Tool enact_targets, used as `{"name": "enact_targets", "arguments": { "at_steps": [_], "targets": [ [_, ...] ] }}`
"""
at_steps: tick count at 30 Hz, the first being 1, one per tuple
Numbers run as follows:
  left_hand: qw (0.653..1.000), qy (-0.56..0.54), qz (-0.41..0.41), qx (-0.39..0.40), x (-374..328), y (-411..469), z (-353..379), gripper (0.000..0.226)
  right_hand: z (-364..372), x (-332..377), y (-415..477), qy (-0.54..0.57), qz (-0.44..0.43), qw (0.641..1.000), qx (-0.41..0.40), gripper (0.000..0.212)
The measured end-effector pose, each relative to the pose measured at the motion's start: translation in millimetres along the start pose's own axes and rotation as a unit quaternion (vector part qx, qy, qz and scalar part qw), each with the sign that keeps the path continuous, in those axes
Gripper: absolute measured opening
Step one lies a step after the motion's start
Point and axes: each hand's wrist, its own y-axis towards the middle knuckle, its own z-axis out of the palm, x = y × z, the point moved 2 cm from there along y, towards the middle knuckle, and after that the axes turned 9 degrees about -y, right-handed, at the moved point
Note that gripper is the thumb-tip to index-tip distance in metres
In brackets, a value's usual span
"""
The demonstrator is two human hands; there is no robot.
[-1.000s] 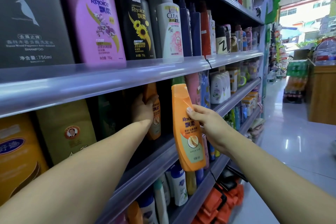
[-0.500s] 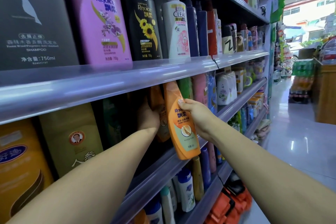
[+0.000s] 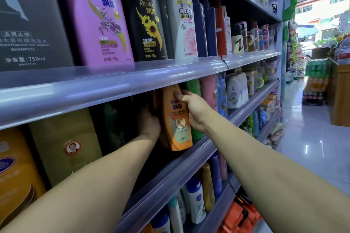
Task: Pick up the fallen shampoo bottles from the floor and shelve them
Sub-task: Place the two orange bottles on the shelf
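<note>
Grey shelving (image 3: 170,73) ran down the left of a shop aisle, its rails glossy under the light, and a shiny pale floor (image 3: 312,138) stretched away toward a bright doorway at the far end. On the tier above my hands stood a pink Rejoice bottle (image 3: 98,17), a black Rejoice bottle (image 3: 145,22) with a sunflower on it, and a white Clear pump bottle (image 3: 181,24). I saw the orange shampoo bottle (image 3: 175,119) on the middle tier, upright or nearly so, its base down at the shelf just behind the front rail (image 3: 189,159); whether it fully rested there I could not tell. It was a flat-sided orange bottle with purple lettering near the top and a pale green panel with a round picture lower down. My right hand (image 3: 193,108) was clamped on it, thumb pressed across the front near the top and fingers wrapped round its right edge. My left hand (image 3: 149,125) reached in just left of it, at a second orange bottle (image 3: 157,100) behind; its fingers were hidden in shadow, so I could not tell whether it gripped anything. A green bottle (image 3: 193,87) stood just right of the orange one.
</note>
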Motion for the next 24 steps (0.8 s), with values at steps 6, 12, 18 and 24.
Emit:
{"name": "enact_targets", "arguments": {
  "at_steps": [6,12,18,24],
  "targets": [
    [1.000,-0.003,0.006,-0.010,-1.3,-0.6,-5.5,0.040,3.4,-19.0,11.1,-0.008,0.014,1.000,0.018,0.042],
    [1.000,0.019,0.002,-0.022,0.0,5.7,-8.2,0.036,-1.8,-32.0,18.3,-0.004,0.010,0.998,0.064,0.031],
    [0.999,0.025,0.002,-0.024,0.6,7.7,-9.0,0.038,-5.5,-40.9,19.3,0.013,0.004,0.997,0.076,0.037],
    [1.000,0.006,0.016,-0.023,0.6,10.5,-6.2,0.037,-7.5,-46.4,20.2,0.032,0.004,0.998,0.047,0.039]
  ]
}}
